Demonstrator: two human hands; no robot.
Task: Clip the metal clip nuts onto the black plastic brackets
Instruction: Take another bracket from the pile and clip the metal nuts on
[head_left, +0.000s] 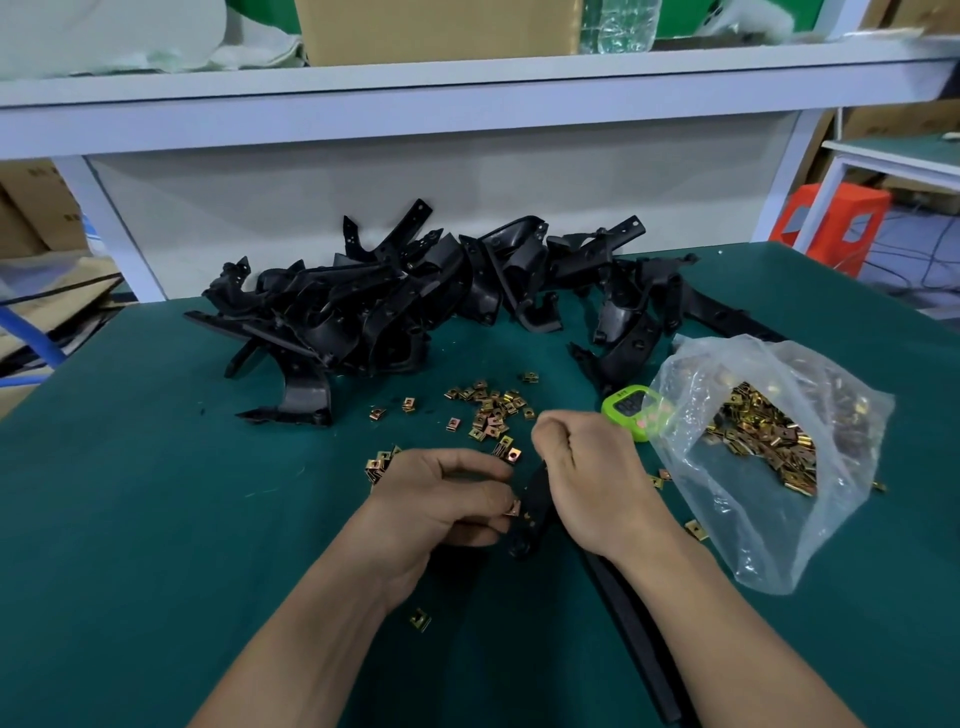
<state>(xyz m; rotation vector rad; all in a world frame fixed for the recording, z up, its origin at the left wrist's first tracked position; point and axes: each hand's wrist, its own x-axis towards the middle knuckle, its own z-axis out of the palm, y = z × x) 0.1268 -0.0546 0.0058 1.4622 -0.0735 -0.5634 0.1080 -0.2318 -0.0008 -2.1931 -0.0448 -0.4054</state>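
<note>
Centre frame: my left hand (441, 499) pinches a clip nut (513, 508) against the bracket (535, 499) clenched in my right hand (587, 467). Bracket pile (395, 306) upper centre looks mostly unclipped.

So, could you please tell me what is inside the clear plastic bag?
The plastic bag holds a heap of brass-coloured metal clip nuts; crinkled film hides whatever lies beneath them.
</note>
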